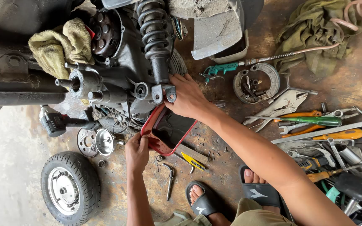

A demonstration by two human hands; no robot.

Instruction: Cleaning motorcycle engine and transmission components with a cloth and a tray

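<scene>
Head view: red tray (158, 147) between left hand (136, 153) and right hand (187, 98).

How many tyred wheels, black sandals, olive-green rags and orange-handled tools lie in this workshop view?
Small black rubber tyred wheel with silver hub: 1
Black sandals on the feet: 2
Olive-green cloth rags: 2
Orange-handled tools by the grey metal tray: 2, more may be hidden
Total: 7
</scene>
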